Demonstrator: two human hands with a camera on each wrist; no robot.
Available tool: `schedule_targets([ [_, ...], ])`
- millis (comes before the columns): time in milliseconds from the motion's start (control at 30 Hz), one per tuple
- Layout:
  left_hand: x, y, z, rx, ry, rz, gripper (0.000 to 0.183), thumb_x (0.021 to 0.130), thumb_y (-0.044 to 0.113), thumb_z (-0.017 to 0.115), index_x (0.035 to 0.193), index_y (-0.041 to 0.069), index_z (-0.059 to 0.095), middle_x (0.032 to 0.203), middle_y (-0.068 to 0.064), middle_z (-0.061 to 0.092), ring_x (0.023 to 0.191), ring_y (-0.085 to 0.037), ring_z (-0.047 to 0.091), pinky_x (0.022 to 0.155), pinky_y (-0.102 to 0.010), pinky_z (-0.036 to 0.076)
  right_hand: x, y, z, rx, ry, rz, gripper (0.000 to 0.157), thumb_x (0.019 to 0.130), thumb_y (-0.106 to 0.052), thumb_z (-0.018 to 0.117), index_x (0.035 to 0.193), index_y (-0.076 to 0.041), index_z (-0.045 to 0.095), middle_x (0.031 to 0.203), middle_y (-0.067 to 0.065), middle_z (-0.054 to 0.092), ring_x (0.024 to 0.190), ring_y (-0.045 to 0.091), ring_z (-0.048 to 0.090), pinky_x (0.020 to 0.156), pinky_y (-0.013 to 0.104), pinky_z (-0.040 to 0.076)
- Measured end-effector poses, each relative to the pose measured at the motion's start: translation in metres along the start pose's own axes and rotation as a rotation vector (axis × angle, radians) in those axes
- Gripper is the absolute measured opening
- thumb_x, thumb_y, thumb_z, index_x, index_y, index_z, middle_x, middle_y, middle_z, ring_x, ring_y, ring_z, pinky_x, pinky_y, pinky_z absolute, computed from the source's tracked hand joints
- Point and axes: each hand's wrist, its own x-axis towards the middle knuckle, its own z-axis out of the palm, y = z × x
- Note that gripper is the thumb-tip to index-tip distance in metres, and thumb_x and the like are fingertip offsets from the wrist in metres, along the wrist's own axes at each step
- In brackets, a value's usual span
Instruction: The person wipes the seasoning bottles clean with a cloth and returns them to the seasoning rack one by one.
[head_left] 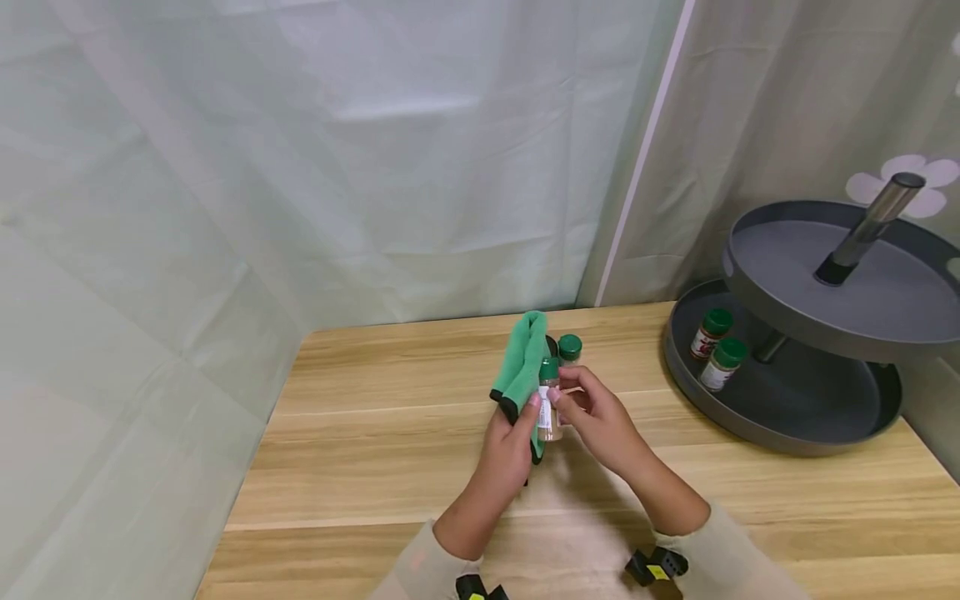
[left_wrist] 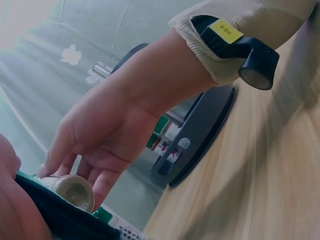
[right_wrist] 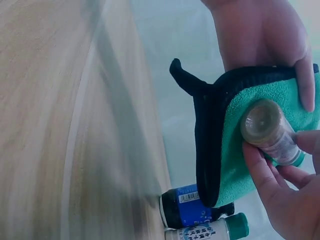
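Observation:
A folded green cloth point(head_left: 522, 358) with black edging is gripped by my left hand point(head_left: 504, 454). My right hand point(head_left: 606, 423) pinches a small clear spice jar point(head_left: 550, 417) with a green lid and a white label, holding it against the cloth. In the right wrist view the base of the spice jar point(right_wrist: 262, 122) faces the camera, lying on the green side of the cloth. Beyond the hands stand another green-lidded jar point(head_left: 570, 347) and a dark bottle point(right_wrist: 187, 209) with a blue label, both partly hidden in the head view.
On the right of the wooden table point(head_left: 360, 450) is a dark grey two-tier round rack point(head_left: 813, 446) with a metal post point(head_left: 873, 225). Two green-lidded jars, one red-labelled point(head_left: 708, 335) and one white-labelled point(head_left: 722, 367), stand on its lower tier. Pale curtains point(head_left: 450, 167) hang behind.

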Motion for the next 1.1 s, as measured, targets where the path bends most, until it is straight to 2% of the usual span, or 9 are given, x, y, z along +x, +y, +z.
schedule_targets([
  [233,0.000,0.003,-0.004,-0.028,-0.010,0.015,0.056,0.107,0.044,0.045,0.154,0.013,0.037,0.151,-0.003,0.051,0.141,-0.020,0.046,0.123,-0.044,0.032,-0.003,-0.001,0.005,-0.095,-0.023,-0.047,0.045,0.096,-0.021,0.072,0.134,-0.007,0.054,0.111,0.015,0.063,0.100,0.022,0.063,0.083,0.025,0.056],
  [367,-0.001,0.003,-0.004,-0.024,-0.020,0.019,0.056,0.107,0.045,0.044,0.153,0.013,0.037,0.153,-0.002,0.050,0.143,-0.018,0.042,0.124,-0.043,0.030,-0.002,0.001,0.004,-0.101,0.014,-0.042,0.048,0.095,-0.020,0.072,0.136,-0.006,0.053,0.110,0.014,0.063,0.099,0.020,0.061,0.082,0.025,0.055],
  [533,-0.002,0.004,-0.003,-0.012,-0.021,0.012,0.057,0.107,0.045,0.045,0.153,0.012,0.039,0.152,-0.003,0.051,0.142,-0.017,0.043,0.123,-0.043,0.031,0.003,0.004,0.001,-0.070,0.067,-0.028,0.046,0.097,-0.018,0.069,0.138,-0.003,0.052,0.111,0.015,0.061,0.099,0.017,0.060,0.083,0.023,0.054],
  [800,-0.005,0.003,0.003,0.016,-0.016,-0.025,0.058,0.105,0.045,0.048,0.151,0.011,0.042,0.152,-0.003,0.052,0.144,-0.018,0.042,0.122,-0.044,0.033,0.009,0.008,-0.008,0.020,0.120,0.014,0.045,0.099,-0.022,0.067,0.138,-0.006,0.052,0.109,0.014,0.060,0.096,0.014,0.061,0.079,0.022,0.055],
  [967,-0.005,0.002,0.004,0.012,-0.012,-0.023,0.057,0.106,0.044,0.049,0.151,0.011,0.043,0.151,-0.003,0.053,0.143,-0.017,0.043,0.122,-0.043,0.033,0.007,0.007,-0.006,0.054,0.112,-0.001,0.044,0.098,-0.018,0.068,0.135,-0.004,0.048,0.109,0.016,0.062,0.095,0.012,0.062,0.079,0.022,0.054],
  [1100,-0.004,0.002,0.001,0.019,0.000,-0.019,0.056,0.106,0.043,0.049,0.149,0.009,0.045,0.148,-0.004,0.056,0.141,-0.017,0.045,0.122,-0.043,0.032,0.005,0.008,-0.001,0.017,0.094,-0.028,0.036,0.098,-0.017,0.069,0.127,-0.005,0.053,0.109,0.015,0.063,0.097,0.013,0.062,0.080,0.022,0.053],
])
